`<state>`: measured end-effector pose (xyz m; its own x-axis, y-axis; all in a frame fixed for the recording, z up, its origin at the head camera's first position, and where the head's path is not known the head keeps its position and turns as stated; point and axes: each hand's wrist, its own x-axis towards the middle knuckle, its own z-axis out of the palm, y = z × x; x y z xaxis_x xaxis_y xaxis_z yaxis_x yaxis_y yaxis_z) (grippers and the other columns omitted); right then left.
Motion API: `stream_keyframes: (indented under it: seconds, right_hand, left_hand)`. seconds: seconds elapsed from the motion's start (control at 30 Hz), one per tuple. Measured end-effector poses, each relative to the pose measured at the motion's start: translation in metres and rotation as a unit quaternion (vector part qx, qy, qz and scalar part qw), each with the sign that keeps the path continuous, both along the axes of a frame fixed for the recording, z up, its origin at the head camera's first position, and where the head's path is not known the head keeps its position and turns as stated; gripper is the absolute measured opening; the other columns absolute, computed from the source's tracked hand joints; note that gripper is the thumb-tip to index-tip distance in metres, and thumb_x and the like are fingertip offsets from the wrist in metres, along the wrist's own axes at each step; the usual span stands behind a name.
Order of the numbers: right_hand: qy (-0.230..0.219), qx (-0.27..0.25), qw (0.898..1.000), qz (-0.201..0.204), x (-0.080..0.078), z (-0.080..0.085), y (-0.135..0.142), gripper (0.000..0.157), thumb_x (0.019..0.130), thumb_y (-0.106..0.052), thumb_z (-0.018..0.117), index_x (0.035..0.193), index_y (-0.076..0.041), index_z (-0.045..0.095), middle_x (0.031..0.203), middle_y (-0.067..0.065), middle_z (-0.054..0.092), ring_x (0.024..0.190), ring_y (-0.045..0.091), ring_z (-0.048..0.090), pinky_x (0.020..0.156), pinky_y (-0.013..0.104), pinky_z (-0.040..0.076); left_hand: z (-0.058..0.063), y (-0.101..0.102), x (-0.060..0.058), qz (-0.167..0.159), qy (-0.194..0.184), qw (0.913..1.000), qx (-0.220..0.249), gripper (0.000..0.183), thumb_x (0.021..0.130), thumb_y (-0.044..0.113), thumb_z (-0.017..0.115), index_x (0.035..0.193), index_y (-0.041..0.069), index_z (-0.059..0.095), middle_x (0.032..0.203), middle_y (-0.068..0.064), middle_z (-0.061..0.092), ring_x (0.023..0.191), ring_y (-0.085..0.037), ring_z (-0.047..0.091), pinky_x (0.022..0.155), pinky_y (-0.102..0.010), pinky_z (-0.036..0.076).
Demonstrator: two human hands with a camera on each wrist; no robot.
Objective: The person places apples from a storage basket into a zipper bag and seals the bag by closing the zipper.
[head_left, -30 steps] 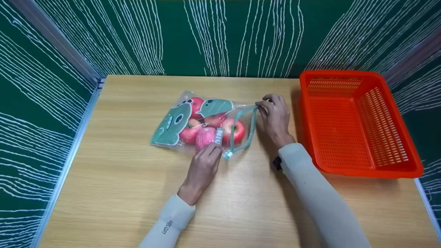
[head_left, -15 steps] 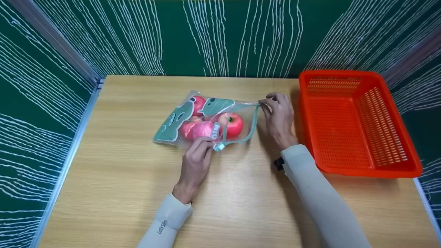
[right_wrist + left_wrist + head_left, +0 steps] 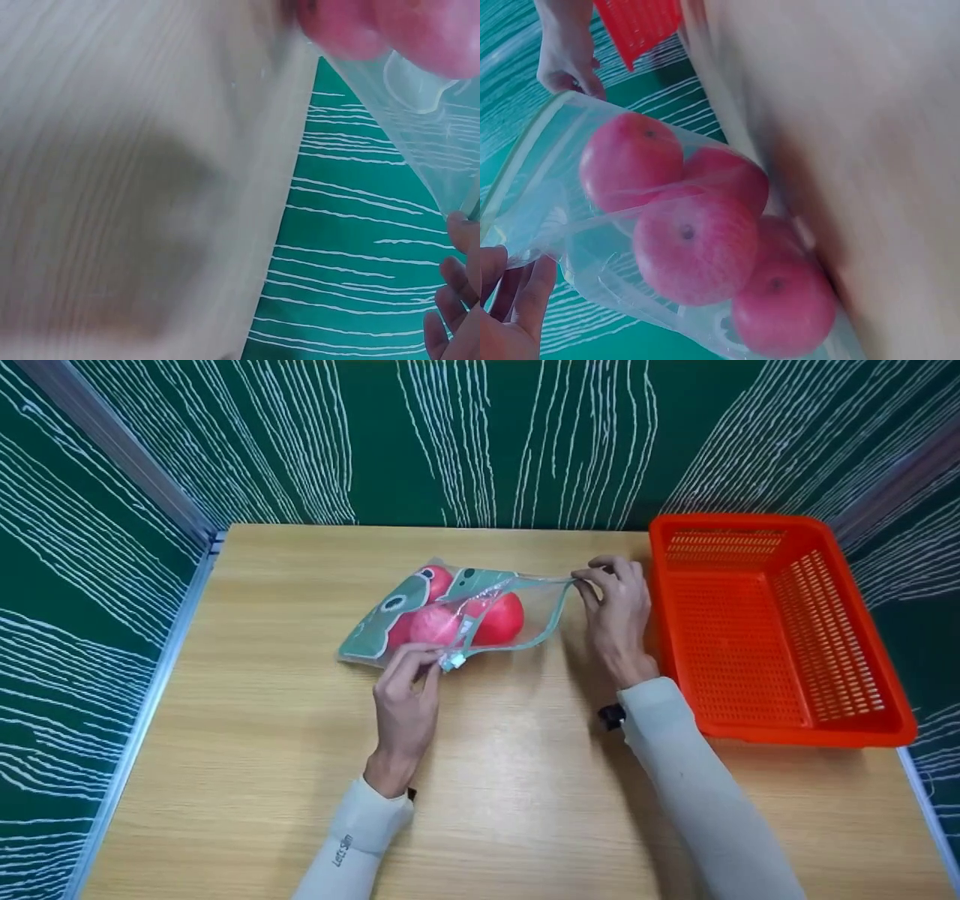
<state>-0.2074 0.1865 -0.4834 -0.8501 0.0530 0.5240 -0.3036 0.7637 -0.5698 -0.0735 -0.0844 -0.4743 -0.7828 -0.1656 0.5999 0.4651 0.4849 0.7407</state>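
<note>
A clear zip bag [image 3: 375, 628] with green cartoon print lies across the table's middle, its green-edged mouth parted and facing right. Inside are several red-pink apples [image 3: 694, 247], also visible in the head view. My left hand [image 3: 407, 697] pinches the mouth's near corner, right beside the pale zip slider [image 3: 453, 661]. At the far right corner of the mouth, my right hand [image 3: 619, 611] pinches the edge between thumb and fingers. The left wrist view shows the mouth stretched between both hands. In the right wrist view, fingertips [image 3: 461, 229] meet the bag's corner.
An orange-red plastic basket [image 3: 750, 652] with slotted walls stands at the table's right, close to my right forearm. Green panels [image 3: 510, 442] with white wavy lines rise behind and beside the wooden table [image 3: 225, 735].
My left hand has moved left and away from me with the near corner, and my right hand slightly right and back. The bag's mouth is spread wider and raised.
</note>
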Motion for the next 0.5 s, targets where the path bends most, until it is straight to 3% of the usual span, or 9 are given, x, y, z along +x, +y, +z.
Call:
stream_keyframes:
  seconds: [0.5]
  right_hand:
    - [0.034,0.003,0.999,0.007,0.007,0.016,0.003,0.015,0.099,-0.015,0.074,0.108,-0.008,0.084,0.122,0.015,0.069,0.112,0.035,0.056,0.095,0.045,0.046]
  left_hand:
    - [0.017,-0.011,-0.008,0.031,0.002,0.9985,0.044,0.014,0.091,-0.012,0.074,0.103,-0.006,0.073,0.104,-0.016,0.074,0.101,-0.028,0.075,0.088,-0.041,0.065]
